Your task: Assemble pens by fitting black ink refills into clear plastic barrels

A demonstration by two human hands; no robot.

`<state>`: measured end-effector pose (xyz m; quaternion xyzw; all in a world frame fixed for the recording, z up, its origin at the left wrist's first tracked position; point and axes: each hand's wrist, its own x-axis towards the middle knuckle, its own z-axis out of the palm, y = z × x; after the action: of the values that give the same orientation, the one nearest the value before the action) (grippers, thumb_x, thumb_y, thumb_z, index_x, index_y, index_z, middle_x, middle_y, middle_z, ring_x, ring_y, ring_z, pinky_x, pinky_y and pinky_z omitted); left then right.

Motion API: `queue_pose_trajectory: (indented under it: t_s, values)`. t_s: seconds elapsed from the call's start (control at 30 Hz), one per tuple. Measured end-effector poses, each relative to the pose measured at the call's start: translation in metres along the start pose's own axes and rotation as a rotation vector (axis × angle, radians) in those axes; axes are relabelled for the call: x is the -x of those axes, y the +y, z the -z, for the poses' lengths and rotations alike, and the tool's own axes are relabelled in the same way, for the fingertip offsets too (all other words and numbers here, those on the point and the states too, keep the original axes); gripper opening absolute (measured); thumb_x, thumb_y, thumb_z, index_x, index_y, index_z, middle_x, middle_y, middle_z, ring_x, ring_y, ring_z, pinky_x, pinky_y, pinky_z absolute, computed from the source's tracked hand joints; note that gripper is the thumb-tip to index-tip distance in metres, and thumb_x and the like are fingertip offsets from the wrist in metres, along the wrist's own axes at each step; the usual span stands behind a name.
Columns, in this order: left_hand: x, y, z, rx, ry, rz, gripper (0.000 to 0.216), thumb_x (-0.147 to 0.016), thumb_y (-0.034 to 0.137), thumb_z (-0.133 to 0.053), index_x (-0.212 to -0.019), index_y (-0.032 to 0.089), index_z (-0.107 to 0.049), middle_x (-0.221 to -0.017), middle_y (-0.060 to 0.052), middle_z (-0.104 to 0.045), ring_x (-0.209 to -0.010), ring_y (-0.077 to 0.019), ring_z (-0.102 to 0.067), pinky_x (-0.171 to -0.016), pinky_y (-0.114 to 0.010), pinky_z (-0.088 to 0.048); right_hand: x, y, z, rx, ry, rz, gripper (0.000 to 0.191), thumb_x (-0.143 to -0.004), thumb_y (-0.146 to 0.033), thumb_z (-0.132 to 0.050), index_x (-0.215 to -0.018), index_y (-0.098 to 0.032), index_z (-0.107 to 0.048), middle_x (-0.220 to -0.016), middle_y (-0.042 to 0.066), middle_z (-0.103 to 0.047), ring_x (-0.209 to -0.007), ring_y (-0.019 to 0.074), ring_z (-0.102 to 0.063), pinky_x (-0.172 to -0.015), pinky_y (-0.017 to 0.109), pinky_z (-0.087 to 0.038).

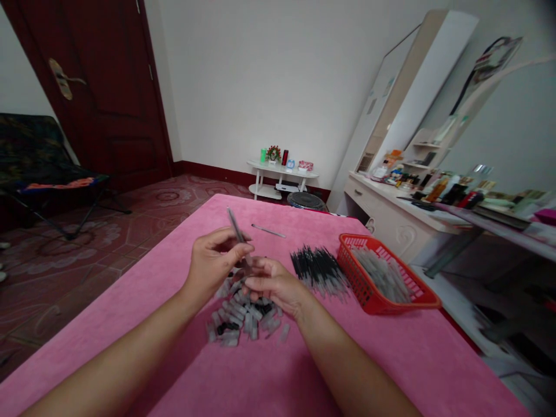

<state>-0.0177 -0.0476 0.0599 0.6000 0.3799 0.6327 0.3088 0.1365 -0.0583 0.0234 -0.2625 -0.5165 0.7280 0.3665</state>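
My left hand (212,258) is closed on a thin grey pen barrel (237,229) that sticks up and away from me. My right hand (273,284) meets it at the barrel's lower end, fingers pinched on a small part I cannot make out. Both hands hover over a heap of several small clear and black pen caps (243,318) on the pink tablecloth (347,370). To the right lies a bundle of black pen refills (319,269). A red plastic basket (428,301) further right holds several clear pen barrels (382,278).
A single grey pen (268,230) lies on the cloth beyond my hands. Past the table are a dark red door (99,87), a folding chair (39,168), a small white side table (282,171) and a white dresser (391,214) with bottles.
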Motion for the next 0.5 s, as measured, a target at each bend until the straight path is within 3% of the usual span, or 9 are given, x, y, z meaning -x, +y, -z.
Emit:
queue_pose_trajectory:
  t_s: [0.27, 0.5]
  values:
    - [0.002, -0.017, -0.004, 0.065, -0.005, 0.119, 0.016, -0.062, 0.029, -0.074, -0.07, 0.016, -0.069, -0.058, 0.0, -0.064, -0.048, -0.0122, -0.056, -0.045, -0.021, -0.044, 0.002, -0.006, -0.003, -0.012, 0.014, 0.03, 0.04, -0.066, -0.028, -0.075, -0.103, -0.018, -0.062, -0.093, 0.005, -0.066, -0.066, 0.0092, -0.058, -0.049, 0.016, -0.04]
    - [-0.003, -0.049, 0.002, 0.069, 0.034, 0.203, 0.021, -0.07, 0.033, -0.069, -0.064, 0.014, -0.063, -0.048, 0.003, -0.054, -0.041, -0.0079, -0.047, -0.04, -0.018, -0.036, -0.005, 0.005, 0.004, 0.005, 0.152, 0.011, 0.038, -0.064, -0.036, -0.075, -0.092, -0.013, -0.063, -0.076, 0.004, -0.067, -0.053, 0.0066, -0.055, -0.045, 0.016, -0.038]
